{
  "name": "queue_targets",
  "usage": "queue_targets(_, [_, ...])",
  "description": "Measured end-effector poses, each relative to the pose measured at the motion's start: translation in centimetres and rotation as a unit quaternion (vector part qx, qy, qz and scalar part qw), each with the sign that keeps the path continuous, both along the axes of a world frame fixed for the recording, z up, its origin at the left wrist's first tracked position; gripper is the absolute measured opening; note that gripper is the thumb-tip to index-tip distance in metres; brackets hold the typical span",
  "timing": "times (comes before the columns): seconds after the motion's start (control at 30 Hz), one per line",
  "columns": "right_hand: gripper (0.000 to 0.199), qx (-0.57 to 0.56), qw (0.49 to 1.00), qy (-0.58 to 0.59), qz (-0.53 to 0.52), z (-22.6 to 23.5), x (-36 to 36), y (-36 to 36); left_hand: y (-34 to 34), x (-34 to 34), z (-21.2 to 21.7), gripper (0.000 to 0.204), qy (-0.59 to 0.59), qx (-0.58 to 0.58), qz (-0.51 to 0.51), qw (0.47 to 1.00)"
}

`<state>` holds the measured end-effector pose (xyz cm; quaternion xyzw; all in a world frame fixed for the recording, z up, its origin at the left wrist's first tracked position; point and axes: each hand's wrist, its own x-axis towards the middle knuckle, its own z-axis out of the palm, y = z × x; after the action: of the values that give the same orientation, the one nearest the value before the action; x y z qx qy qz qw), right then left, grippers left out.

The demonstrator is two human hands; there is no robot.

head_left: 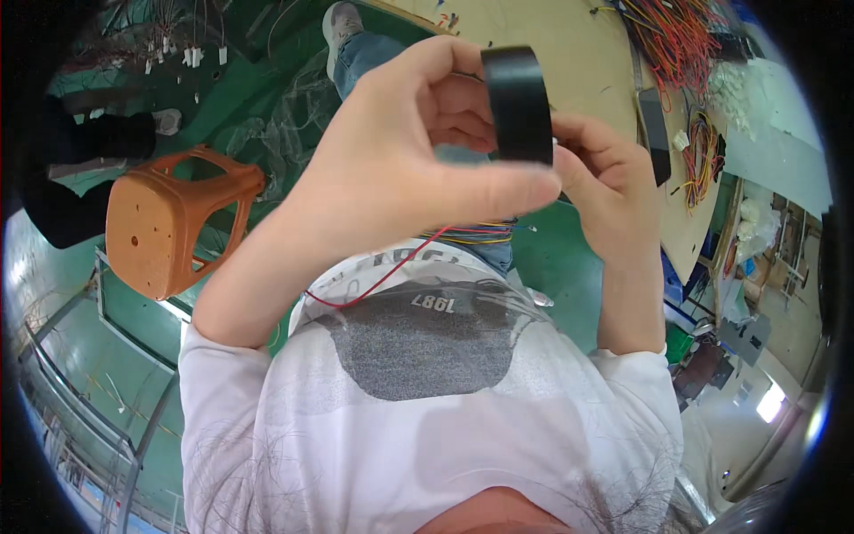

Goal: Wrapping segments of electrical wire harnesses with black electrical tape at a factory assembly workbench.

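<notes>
My left hand [391,165] is raised in front of my chest with its fingers and thumb curled round a roll of black tape [519,105]. The roll stands on edge, its smooth outer face turned to the right. Just beyond it, my right hand [616,182] is closed in a pinch, and a speck of white shows at its fingertips. What those fingers hold is mostly hidden by the roll. Below the hands, a bundle of coloured wires [476,233] lies across my lap. A red wire [384,287] loops from there over my shirt.
An orange plastic stool [147,236] stands on the green floor at left, near another person's dark-clothed legs [98,147]. A tan worktop [569,62] carries red and yellow wire bundles [672,44] at far right. Clear plastic film [298,111] lies on the floor.
</notes>
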<state>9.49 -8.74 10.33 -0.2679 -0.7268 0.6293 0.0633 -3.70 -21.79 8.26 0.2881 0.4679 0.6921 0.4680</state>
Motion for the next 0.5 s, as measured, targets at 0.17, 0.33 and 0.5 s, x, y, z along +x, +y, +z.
queue_targets(0.17, [0.013,0.047,0.998,0.030,-0.008,-0.3,-0.8,0.5,-0.9,1.9,-1.3,0.063,0.397,0.084,0.081,0.910])
queue_targets(0.33, [0.013,0.089,0.989,0.109,-0.034,-1.8,-1.0,0.5,-1.6,4.3,-1.4,0.051,0.556,0.031,0.098,0.825])
queue_targets(0.5, [0.014,0.217,0.958,0.180,-0.044,-2.6,-1.3,-0.3,-2.3,4.7,-0.4,0.032,-0.109,-0.032,0.117,0.987])
